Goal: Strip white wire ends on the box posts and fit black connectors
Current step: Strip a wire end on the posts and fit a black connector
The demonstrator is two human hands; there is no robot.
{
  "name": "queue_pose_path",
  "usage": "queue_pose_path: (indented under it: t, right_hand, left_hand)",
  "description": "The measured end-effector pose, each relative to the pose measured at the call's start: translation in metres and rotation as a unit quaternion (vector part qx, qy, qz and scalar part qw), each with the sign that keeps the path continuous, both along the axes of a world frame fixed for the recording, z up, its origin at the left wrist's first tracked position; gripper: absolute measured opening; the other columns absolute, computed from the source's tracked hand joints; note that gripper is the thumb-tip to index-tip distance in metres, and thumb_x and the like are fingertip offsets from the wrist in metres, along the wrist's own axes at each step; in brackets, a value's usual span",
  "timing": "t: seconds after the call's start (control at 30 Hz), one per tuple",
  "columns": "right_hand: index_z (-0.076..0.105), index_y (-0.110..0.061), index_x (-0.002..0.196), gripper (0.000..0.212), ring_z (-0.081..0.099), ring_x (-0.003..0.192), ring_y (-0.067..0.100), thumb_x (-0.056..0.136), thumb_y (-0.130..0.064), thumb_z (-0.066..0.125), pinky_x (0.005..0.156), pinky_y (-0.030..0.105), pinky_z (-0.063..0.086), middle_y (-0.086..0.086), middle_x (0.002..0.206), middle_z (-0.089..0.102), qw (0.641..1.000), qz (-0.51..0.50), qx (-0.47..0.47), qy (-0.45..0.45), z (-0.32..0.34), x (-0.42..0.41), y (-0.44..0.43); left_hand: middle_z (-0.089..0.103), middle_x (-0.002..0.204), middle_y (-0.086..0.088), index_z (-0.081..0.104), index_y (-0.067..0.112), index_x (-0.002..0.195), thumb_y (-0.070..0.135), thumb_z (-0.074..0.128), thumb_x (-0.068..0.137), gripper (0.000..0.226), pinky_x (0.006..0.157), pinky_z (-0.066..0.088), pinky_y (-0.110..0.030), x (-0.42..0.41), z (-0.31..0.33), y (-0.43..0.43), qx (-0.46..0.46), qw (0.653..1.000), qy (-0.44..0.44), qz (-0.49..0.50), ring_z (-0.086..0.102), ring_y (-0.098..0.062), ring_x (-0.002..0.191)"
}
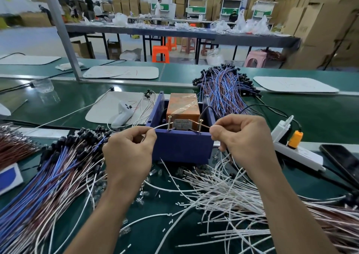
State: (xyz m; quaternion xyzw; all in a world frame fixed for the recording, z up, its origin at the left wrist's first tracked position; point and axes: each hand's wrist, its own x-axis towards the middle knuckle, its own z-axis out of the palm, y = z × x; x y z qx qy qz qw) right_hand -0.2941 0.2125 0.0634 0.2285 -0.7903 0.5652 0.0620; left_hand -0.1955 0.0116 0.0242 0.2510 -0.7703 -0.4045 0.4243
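A blue box point(182, 146) with an orange block inside stands mid-bench, with two upright brass screw posts, the left post point(169, 123) and the right post point(200, 125), on its front wall. My left hand point(129, 152) pinches a white wire point(162, 126) whose end reaches the left post. My right hand point(240, 137) pinches a thin wire end point(202, 124) with a bare copper tip crossing the right post. Loose white wires point(223, 199) lie in front of the box. Black connectors point(85, 135) sit on the ends of blue and brown wires at left.
A second bundle of blue and brown wires point(225, 90) lies behind the box at right. A white power strip with an orange plug point(295, 139) and a black phone point(342, 162) are at right. A white handheld device point(122, 113) rests on a mat at left.
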Motion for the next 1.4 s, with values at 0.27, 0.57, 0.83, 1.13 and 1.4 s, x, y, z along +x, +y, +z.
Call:
queue_pose_path:
  t: [0.27,0.57,0.83,1.13,1.4]
  right_hand:
    - [0.077,-0.027,0.070,0.014,0.063,0.050,0.004,0.080,-0.022,0.085,0.048,0.013,0.046,-0.017,0.058,0.069,0.994,-0.061,0.048,0.075,-0.016,-0.003,-0.003]
    - [0.075,-0.027,0.071,0.014,0.059,0.048,0.012,0.083,-0.025,0.083,0.046,0.019,0.046,-0.010,0.056,0.066,0.993,-0.084,0.036,0.075,-0.029,-0.004,-0.005]
    - [0.075,-0.027,0.072,0.013,0.050,0.044,0.002,0.083,-0.025,0.082,0.046,0.015,0.040,-0.009,0.054,0.065,0.997,-0.053,0.033,0.050,-0.025,0.002,-0.003]
    - [0.070,-0.026,0.081,0.009,0.041,0.048,0.003,0.090,-0.027,0.073,0.049,0.021,0.036,-0.003,0.058,0.061,0.988,0.135,0.081,0.003,0.004,0.035,-0.015]
    - [0.064,-0.024,0.077,0.018,0.046,0.045,0.012,0.095,-0.022,0.069,0.048,0.030,0.041,0.006,0.058,0.067,0.996,0.077,0.034,-0.039,-0.006,0.062,-0.061]
  left_hand:
    - [0.063,0.058,0.030,0.069,0.043,0.068,0.028,0.078,0.086,0.026,0.050,0.038,-0.003,-0.001,0.002,0.002,0.000,1.000,0.011,0.002,0.058,0.005,0.050]
    - [0.064,0.060,0.029,0.066,0.045,0.067,0.028,0.078,0.088,0.030,0.050,0.040,-0.006,-0.001,0.003,0.003,-0.007,1.000,0.009,0.006,0.058,0.003,0.052]
    - [0.066,0.058,0.019,0.070,0.041,0.064,0.032,0.077,0.085,0.024,0.052,0.047,-0.026,0.000,-0.002,0.001,0.000,1.000,0.009,0.001,0.058,-0.006,0.049]
    - [0.041,0.047,0.004,0.069,0.013,0.067,0.017,0.064,0.079,0.013,0.040,0.022,-0.023,0.004,-0.003,0.004,0.193,0.964,0.128,-0.132,0.028,-0.011,0.042]
    - [0.027,0.044,0.005,0.071,0.014,0.062,0.026,0.054,0.092,0.036,0.041,0.020,-0.025,0.008,0.007,0.014,0.329,0.895,0.163,-0.252,0.018,-0.015,0.040]
